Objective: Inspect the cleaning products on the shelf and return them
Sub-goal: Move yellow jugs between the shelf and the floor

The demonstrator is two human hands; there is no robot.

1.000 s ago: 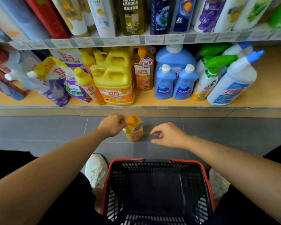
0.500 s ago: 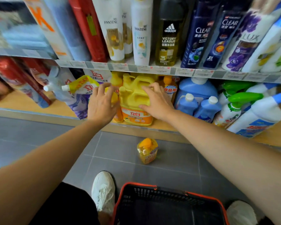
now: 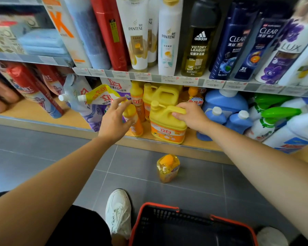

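The left hand [image 3: 114, 119] hovers empty, fingers spread, at a small yellow bottle [image 3: 137, 126] on the lower shelf [image 3: 43, 112], at its front edge. The right hand [image 3: 190, 116] curls round the handle of the yellow jug [image 3: 167, 128] (just beside it). An orange-capped bottle [image 3: 168, 170] stands on the floor [image 3: 60, 157].

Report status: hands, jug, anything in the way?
Right hand grips handle of yellow jug, jug on shelf edge. Left hand open beside small yellow bottle. Orange-capped bottle stands on floor below.
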